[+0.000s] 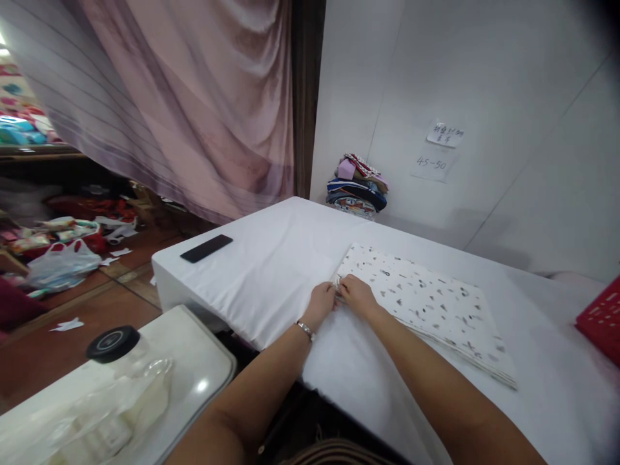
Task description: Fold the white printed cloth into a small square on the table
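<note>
A white printed cloth (426, 300), folded into a flat rectangle of several layers, lies on the white-covered table (271, 258). At its near left corner both of my hands meet. My left hand (321, 303), with a bracelet at the wrist, has its fingers closed at the cloth's edge. Right beside it, my right hand (357, 294) is curled over the same corner, gripping the cloth. The fingertips and the bit of fabric between them are partly hidden.
A black phone-like slab (206, 248) lies at the table's left. Folded fabrics (357, 184) are stacked by the wall. A red basket (600, 320) stands at the right. A white side table (194, 349) holds a black-lidded jar (113, 342). A pink curtain (217, 97) hangs behind.
</note>
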{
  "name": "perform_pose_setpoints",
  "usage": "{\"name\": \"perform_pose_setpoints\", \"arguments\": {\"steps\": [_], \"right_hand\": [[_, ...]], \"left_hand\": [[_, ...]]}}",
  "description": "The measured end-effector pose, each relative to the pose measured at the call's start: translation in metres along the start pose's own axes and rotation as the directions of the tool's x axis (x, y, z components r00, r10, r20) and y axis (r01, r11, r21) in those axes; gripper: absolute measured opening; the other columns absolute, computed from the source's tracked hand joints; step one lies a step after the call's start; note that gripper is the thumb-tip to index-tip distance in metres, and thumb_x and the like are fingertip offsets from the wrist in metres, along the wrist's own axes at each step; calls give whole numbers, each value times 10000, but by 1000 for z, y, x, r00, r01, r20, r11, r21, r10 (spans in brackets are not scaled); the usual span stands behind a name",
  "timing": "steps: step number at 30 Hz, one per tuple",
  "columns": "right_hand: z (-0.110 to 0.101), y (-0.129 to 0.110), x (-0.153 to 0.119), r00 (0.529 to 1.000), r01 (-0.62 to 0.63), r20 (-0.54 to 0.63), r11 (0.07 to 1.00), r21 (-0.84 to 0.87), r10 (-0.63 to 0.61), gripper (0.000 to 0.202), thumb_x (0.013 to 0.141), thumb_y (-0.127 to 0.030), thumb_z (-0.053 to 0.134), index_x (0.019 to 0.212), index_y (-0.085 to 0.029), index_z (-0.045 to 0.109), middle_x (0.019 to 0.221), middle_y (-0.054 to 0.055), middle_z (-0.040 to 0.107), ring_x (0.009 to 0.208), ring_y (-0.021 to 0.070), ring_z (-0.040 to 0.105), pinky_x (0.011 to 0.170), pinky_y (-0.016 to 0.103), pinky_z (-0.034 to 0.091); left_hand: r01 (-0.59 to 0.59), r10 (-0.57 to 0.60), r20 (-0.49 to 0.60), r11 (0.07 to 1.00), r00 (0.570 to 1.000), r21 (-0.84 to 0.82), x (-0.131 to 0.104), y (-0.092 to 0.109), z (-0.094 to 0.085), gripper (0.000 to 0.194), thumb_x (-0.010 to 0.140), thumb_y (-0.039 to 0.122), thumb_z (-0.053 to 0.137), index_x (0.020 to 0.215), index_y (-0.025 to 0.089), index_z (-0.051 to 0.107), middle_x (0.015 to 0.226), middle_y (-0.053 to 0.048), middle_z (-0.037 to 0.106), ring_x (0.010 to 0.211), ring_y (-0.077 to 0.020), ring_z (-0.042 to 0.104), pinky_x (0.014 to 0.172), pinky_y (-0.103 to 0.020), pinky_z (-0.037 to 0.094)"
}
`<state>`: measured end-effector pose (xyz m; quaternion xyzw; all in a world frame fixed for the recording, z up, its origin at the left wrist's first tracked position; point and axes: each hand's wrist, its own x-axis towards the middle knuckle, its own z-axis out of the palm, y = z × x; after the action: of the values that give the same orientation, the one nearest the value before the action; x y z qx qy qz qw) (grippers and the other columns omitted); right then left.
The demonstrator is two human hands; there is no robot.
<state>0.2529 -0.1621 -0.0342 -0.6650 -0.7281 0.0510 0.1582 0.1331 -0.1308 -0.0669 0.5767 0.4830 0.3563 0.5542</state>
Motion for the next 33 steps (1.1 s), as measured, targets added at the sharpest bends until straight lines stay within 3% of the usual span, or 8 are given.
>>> {"name": "perform_pose_setpoints", "arguments": {"steps": [4, 8, 12, 16, 20, 23, 28, 33], "right_hand": [[-1, -1, -2, 999, 14, -48, 1000, 12, -13, 228, 917, -223, 418, 739, -185, 556, 839, 4, 550, 789, 109, 509, 635, 218, 315], [-2, -1, -2, 1000, 18, 6, 1000, -8, -18, 214, 922, -244, 426, 777, -193, 574, 885, 13, 560, 846, 121, 519, 647, 226, 325], [-1, -1, 0, 999, -7, 52, 998, -70, 11, 194, 918, -243, 424, 826, -194, 587, 915, 32, 569, 844, 140, 529, 618, 245, 311], [0, 0, 0, 999, -20, 26, 997, -81, 22, 191, 914, -240, 414, 829, -189, 577, 915, 38, 579, 815, 142, 535, 601, 249, 302], [-4, 1, -2, 999, -27, -31, 995, -98, 24, 201, 920, -244, 400, 821, -183, 563, 913, 47, 582, 827, 147, 537, 631, 250, 327], [-7, -2, -3, 1000, 22, 6, 987, -156, -21, 161, 905, -229, 429, 862, -180, 576, 955, 75, 588, 881, 173, 536, 664, 264, 351], [-8, -11, -2, 996, 82, 49, 975, -206, -73, 191, 910, -231, 415, 935, -164, 593, 999, 116, 588, 905, 212, 538, 688, 295, 374], [-5, -12, -4, 997, 61, 53, 985, -161, -53, 171, 894, -248, 442, 935, -163, 585, 996, 114, 579, 899, 216, 535, 684, 294, 377]], "left_hand": [[-5, 5, 2, 1000, 1000, 3, 1, 0, 0, 178, 806, 138, 407, 694, 163, 544, 502, 22, 556, 457, -108, 562, 411, -193, 392], [-21, 21, 12, 1000, 1000, 19, 0, -1, 0, 172, 810, 149, 407, 747, 160, 567, 523, 21, 562, 466, -109, 559, 431, -198, 398], [-148, 144, 37, 977, 989, 155, -2, -4, -3, 204, 821, 189, 406, 815, 168, 609, 544, 13, 580, 486, -116, 555, 487, -216, 414], [-237, 232, 51, 934, 971, 266, -2, -6, -6, 214, 818, 215, 417, 797, 175, 626, 578, 8, 604, 535, -113, 574, 556, -216, 420], [-129, 130, 9, 981, 992, 144, 2, -6, -4, 200, 798, 216, 416, 776, 163, 607, 546, 13, 592, 481, -113, 554, 479, -210, 390], [-43, 43, 1, 998, 999, 47, 5, -5, -3, 177, 773, 198, 428, 705, 159, 586, 480, 20, 561, 433, -107, 513, 441, -204, 370], [-38, 38, 20, 999, 999, -19, 3, 2, -4, 181, 747, 151, 420, 620, 163, 548, 465, 30, 537, 425, -86, 494, 426, -186, 358], [-22, 26, 66, 998, 998, -61, -2, 9, -7, 216, 790, 250, 447, 624, 150, 543, 490, 0, 561, 456, -98, 534, 421, -184, 375]]}}
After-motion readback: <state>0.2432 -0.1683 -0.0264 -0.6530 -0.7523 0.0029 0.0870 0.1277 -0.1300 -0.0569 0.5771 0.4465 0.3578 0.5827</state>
